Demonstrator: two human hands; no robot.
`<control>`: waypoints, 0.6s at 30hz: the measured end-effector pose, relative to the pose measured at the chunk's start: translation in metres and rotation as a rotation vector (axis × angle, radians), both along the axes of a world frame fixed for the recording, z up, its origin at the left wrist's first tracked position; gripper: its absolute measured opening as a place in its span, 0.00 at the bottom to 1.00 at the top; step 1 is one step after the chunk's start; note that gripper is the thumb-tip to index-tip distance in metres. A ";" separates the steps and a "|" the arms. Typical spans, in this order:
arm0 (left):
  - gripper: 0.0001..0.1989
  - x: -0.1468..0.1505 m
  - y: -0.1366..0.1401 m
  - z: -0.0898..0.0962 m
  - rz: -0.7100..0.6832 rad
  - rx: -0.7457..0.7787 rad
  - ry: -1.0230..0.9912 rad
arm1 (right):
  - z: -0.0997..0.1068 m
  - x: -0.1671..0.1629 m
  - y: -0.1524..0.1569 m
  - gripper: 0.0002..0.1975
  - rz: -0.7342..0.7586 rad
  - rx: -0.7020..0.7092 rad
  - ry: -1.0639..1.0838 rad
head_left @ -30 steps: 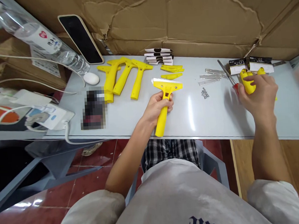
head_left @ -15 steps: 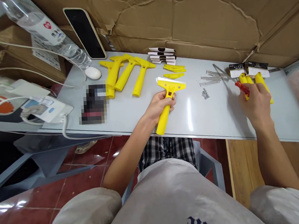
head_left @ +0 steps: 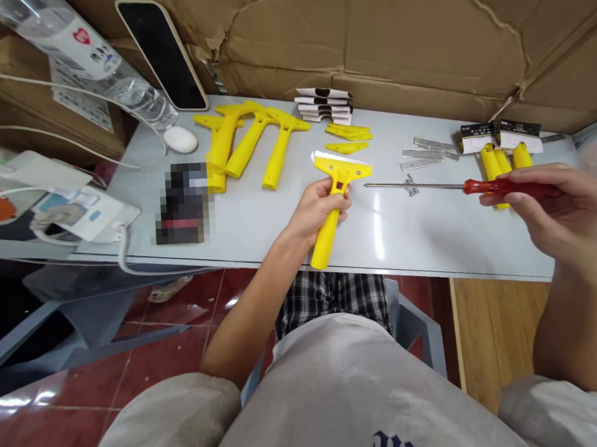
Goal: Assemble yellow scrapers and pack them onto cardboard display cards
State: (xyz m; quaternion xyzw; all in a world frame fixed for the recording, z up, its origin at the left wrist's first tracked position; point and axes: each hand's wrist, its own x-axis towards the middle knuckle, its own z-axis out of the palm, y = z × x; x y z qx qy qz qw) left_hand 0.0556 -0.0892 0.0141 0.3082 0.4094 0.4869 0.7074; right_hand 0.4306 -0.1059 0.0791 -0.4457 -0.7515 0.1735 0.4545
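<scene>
My left hand is wrapped round the handle of a yellow scraper, its blade head tilted up and away from me. In my right hand is a screwdriver with a red handle. Its long metal shaft points left, and the tip is a little right of the scraper head, apart from it. Below the shaft lies a small pile of screws. Several flat metal blades rest behind it. Yellow clamp strips lie just beyond the scraper.
Several yellow scraper handles lie left of centre. White-and-black card sleeves are stacked at the back. Yellow scrapers with card sleeves lie at right. A phone, water bottle, white mouse and power strip occupy the left.
My right hand has moved right and towards me, turning the screwdriver so its shaft now points left at the scraper head. My left hand and the scraper have hardly moved.
</scene>
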 end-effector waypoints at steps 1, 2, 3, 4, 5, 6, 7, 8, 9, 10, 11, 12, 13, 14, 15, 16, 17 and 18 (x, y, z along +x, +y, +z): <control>0.14 0.000 0.000 0.000 0.002 -0.001 0.001 | 0.000 -0.002 -0.001 0.17 0.031 0.011 0.017; 0.14 0.000 0.000 0.000 0.004 -0.002 0.001 | -0.001 -0.004 -0.001 0.16 0.041 0.023 0.039; 0.14 0.000 0.000 -0.001 0.005 -0.004 0.002 | -0.001 -0.005 0.000 0.15 0.050 0.030 0.060; 0.14 0.000 0.000 -0.001 0.007 -0.004 0.004 | -0.002 -0.005 0.001 0.15 0.058 0.033 0.081; 0.14 0.000 0.000 -0.001 0.007 -0.004 0.007 | -0.002 -0.005 0.002 0.15 0.061 0.038 0.102; 0.14 0.000 0.000 -0.002 0.006 -0.003 0.010 | -0.002 -0.004 0.003 0.14 0.058 0.044 0.120; 0.14 0.000 0.000 -0.002 0.004 -0.002 0.013 | -0.002 -0.004 0.004 0.14 0.052 0.048 0.132; 0.14 0.000 0.000 -0.002 0.002 -0.001 0.016 | -0.002 -0.003 0.005 0.15 0.043 0.050 0.139; 0.14 0.000 0.000 -0.002 0.001 0.002 0.017 | -0.002 -0.003 0.006 0.15 0.034 0.051 0.142; 0.14 0.000 0.000 -0.003 -0.001 0.005 0.018 | -0.002 -0.003 0.007 0.15 0.027 0.050 0.143; 0.14 0.000 0.000 -0.003 -0.003 0.008 0.018 | -0.001 -0.003 0.007 0.16 0.027 0.041 0.143; 0.14 0.000 0.000 -0.003 -0.005 0.011 0.019 | -0.001 -0.004 0.007 0.16 0.029 0.031 0.147; 0.14 0.001 0.000 -0.003 -0.006 0.013 0.021 | -0.002 -0.004 0.006 0.15 0.031 0.022 0.155; 0.14 0.001 0.000 -0.003 -0.007 0.016 0.023 | -0.002 -0.005 0.006 0.15 0.034 0.015 0.163; 0.13 0.001 0.000 -0.003 -0.007 0.018 0.027 | -0.002 -0.005 0.005 0.14 0.037 0.008 0.168; 0.13 0.001 0.000 -0.003 -0.005 0.019 0.032 | -0.003 -0.006 0.004 0.14 0.039 0.001 0.171; 0.13 0.001 0.000 -0.003 -0.003 0.018 0.037 | -0.004 -0.006 0.003 0.14 0.039 0.001 0.173; 0.13 0.001 -0.001 -0.003 -0.002 0.017 0.040 | -0.004 -0.006 0.003 0.14 0.039 0.004 0.172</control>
